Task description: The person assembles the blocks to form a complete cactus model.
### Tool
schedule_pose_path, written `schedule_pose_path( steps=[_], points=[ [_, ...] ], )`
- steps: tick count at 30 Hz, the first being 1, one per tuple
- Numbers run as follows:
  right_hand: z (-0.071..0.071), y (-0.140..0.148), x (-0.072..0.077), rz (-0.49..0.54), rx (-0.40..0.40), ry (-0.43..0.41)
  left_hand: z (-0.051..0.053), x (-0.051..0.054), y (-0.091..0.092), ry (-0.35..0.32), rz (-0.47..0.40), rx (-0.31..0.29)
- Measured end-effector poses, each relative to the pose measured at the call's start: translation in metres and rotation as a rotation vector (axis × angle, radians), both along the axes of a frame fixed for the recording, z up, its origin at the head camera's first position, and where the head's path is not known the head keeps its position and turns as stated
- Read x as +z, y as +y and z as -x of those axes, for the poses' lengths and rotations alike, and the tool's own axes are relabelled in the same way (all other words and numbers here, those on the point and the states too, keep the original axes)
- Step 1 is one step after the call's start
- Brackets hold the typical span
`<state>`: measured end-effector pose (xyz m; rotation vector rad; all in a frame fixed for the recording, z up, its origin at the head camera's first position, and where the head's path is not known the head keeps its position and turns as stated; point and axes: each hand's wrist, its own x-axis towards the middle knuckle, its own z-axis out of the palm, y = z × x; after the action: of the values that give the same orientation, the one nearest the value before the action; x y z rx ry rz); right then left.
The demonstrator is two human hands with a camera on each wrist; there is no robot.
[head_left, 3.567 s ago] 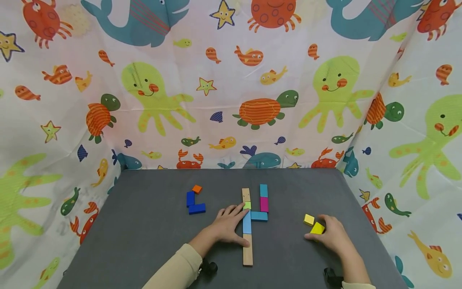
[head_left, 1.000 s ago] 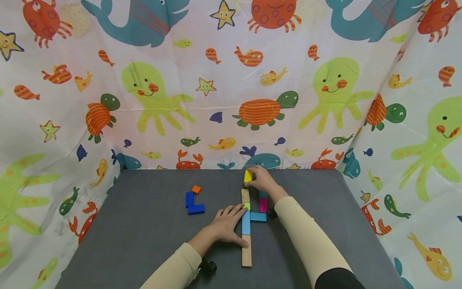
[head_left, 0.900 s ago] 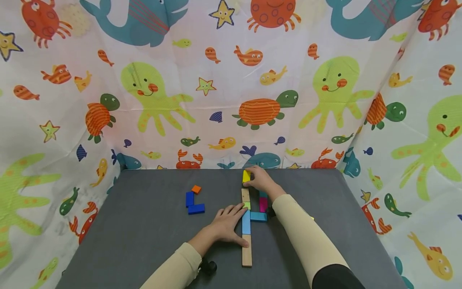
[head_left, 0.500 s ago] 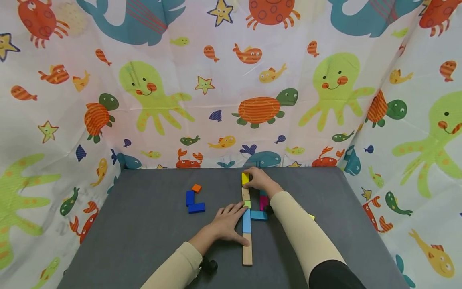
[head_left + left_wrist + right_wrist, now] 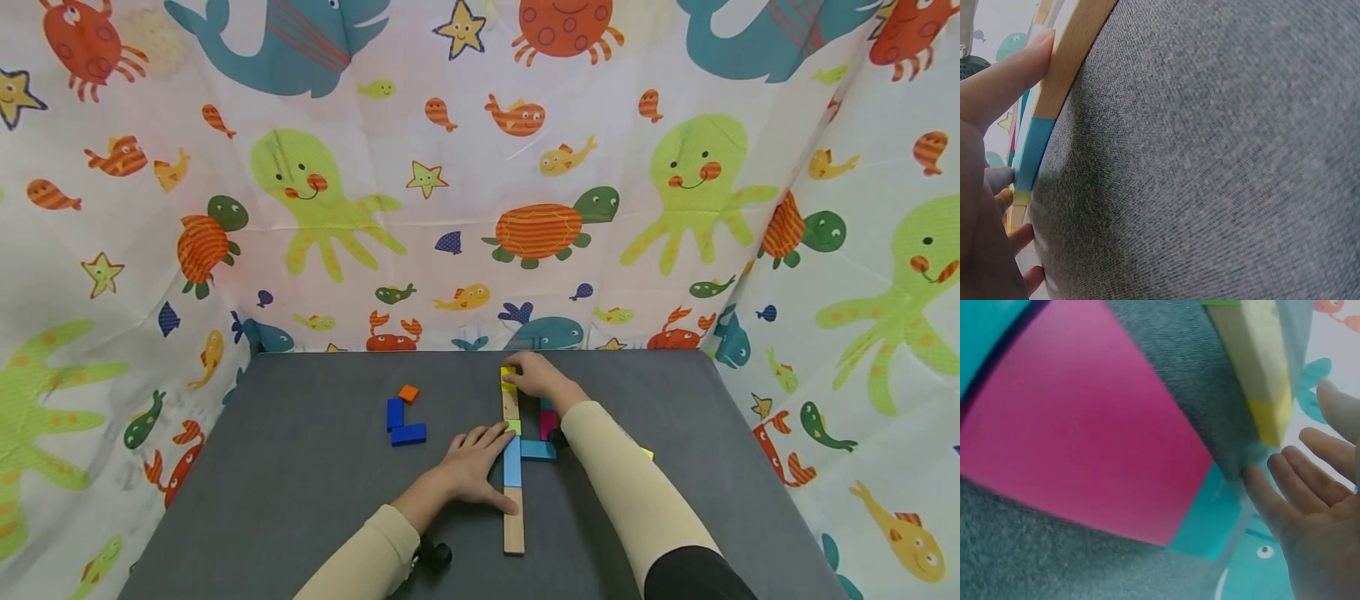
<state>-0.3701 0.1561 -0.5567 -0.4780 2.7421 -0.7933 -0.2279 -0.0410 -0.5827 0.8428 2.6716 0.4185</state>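
A straight row of blocks runs away from me: a long wooden block (image 5: 513, 535), a light blue block (image 5: 512, 463), a small green block (image 5: 514, 427), a wooden block (image 5: 511, 406) and a yellow block (image 5: 506, 386) at the far end. My left hand (image 5: 468, 468) rests along the row's left side, fingers spread; its thumb touches the long wooden block. At the far end is my right hand (image 5: 542, 379), its fingers extended by the yellow block's end (image 5: 1269, 422) in the right wrist view. A blue block (image 5: 537, 451) juts right, leading to a magenta block (image 5: 548, 423) and a partly hidden teal block.
Two dark blue blocks (image 5: 408, 434) and an orange block (image 5: 408, 392) lie to the left on the grey table (image 5: 315, 467). Another yellow block (image 5: 648, 452) peeks out behind my right sleeve. A printed sea-animal curtain (image 5: 450, 275) stands behind the table.
My right hand took the yellow block from the right, carried it to the row's far end and drew it nearer until it met the wooden block. My left hand stayed put.
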Motion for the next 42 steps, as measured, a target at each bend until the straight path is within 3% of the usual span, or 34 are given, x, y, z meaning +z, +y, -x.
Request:
schedule_pose_path(
  steps=[9, 26, 36, 42],
  points=[
    [-0.018, 0.014, 0.013, 0.063, -0.004, 0.131, 0.000, -0.003, -0.003, -0.010, -0.014, -0.002],
    [-0.088, 0.052, 0.040, 0.088, -0.031, 0.309, 0.000, -0.005, -0.003, -0.007, -0.013, 0.005],
    [-0.119, 0.079, 0.046, 0.071, -0.075, 0.300, 0.000, -0.002, 0.000, -0.006, 0.004, 0.013],
    [-0.137, 0.101, 0.039, 0.082, -0.128, 0.294, 0.000, -0.002, 0.001, -0.001, -0.001, 0.007]
  ],
)
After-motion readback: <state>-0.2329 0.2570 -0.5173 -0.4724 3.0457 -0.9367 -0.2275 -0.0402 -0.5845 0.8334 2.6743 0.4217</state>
